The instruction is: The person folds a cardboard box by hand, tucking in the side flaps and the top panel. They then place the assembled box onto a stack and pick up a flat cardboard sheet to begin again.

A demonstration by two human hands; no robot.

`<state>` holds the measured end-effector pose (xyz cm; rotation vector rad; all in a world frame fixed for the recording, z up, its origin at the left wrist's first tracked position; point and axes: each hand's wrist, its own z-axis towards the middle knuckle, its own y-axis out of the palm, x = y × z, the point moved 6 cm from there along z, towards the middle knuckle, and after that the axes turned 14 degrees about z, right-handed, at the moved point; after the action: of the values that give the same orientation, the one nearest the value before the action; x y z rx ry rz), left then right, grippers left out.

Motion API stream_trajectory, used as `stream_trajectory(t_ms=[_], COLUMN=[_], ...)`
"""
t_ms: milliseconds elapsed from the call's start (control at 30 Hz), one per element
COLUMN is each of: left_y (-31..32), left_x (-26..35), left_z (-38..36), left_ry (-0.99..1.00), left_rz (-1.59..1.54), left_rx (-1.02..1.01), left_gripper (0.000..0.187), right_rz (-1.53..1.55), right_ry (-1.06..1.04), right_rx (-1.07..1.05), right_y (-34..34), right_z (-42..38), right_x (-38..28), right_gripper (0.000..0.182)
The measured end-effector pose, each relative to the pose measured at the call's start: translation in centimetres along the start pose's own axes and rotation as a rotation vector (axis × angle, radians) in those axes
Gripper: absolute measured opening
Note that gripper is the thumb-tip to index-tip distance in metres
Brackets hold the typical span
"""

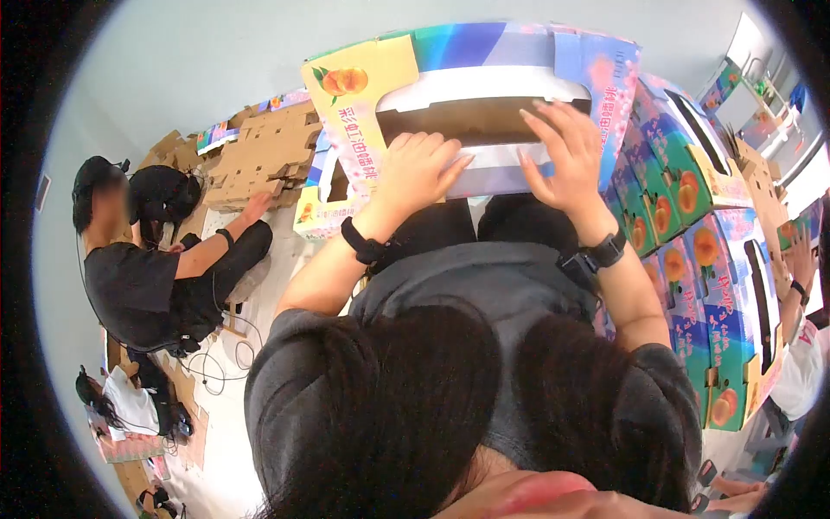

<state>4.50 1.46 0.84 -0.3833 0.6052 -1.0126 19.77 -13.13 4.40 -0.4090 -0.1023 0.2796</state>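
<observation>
A printed cardboard fruit box (484, 54) stands in front of my body, with peaches on its yellow corner and a long cut-out in its face. My left hand (418, 166) rests on the near strip below the cut-out, fingers side by side and thumb held apart. Over the right end of that strip, my right hand (564, 154) has its fingers spread, the tips reaching across the dark opening. Brown bare cardboard shows inside the box. Dark bands are on both of my wrists.
Stacked printed boxes (697, 268) rise close on my right. A pile of flat brown cardboard (259, 160) lies to the left, where a person in black (143, 281) sits touching it. Another person in white (130, 402) is lower left; a person's arm (800, 268) shows far right. A cable (212, 368) loops across the floor.
</observation>
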Motion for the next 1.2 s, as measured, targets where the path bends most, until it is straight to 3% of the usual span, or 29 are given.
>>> stream_trajectory(t_ms=[133,267,367,500,600,633,733,800,833,900,1000,1200], left_y=[-0.4,-1.1,-1.2,-1.5,-3.1,-3.8,-7.7,-11.3,-13.7,-15.9,-16.8,-14.2], left_x=[1.0,1.5,1.5,1.5,1.2,0.9,0.6,-0.3,0.1,-1.6,-3.1,-3.9], left_z=[-0.6,-0.9,-1.6,-3.0,-3.2,-3.4,-3.6,-3.5,-2.9,-1.5,-0.5,-1.0], left_ry=[0.027,0.033,0.054,0.085,0.173,0.174,0.131,0.075,-0.023,-0.146,-0.277,-0.278], left_rz=[0.016,0.024,-0.006,0.029,-0.059,-0.097,-0.074,0.077,0.298,0.36,0.277,0.088], left_rx=[0.004,0.067,0.082,0.145,0.243,0.298,0.448,0.584,0.663,0.58,0.283,0.351], left_gripper=[0.025,0.028,0.031,0.034,0.035,0.043,0.037,0.04,0.051,0.064,0.07,0.068], right_rz=[-0.154,-0.292,-0.329,-0.322,-0.265,-0.252,-0.244,-0.219,-0.24,-0.231,-0.213,-0.22], right_ry=[-0.112,-0.124,-0.011,0.011,0.04,0.058,0.091,0.12,0.121,0.125,0.14,0.122], right_rx=[0.186,0.354,0.285,0.239,0.214,0.212,0.205,0.196,0.184,0.185,0.184,0.228], right_y=[-4.5,-8.2,-9.6,-9.4,-9.4,-9.5,-9.7,-9.9,-10.1,-10.4,-10.8,-11.1], right_z=[2.6,4.6,5.6,4.7,3.7,3.6,2.7,2.5,2.4,1.9,1.0,-0.4], right_x=[-2.0,0.4,1.5,3.4,2.5,2.0,1.2,0.4,-0.1,-0.8,-1.5,-2.6], right_gripper=[0.043,0.046,0.041,0.052,0.057,0.057,0.06,0.062,0.064,0.065,0.067,0.071])
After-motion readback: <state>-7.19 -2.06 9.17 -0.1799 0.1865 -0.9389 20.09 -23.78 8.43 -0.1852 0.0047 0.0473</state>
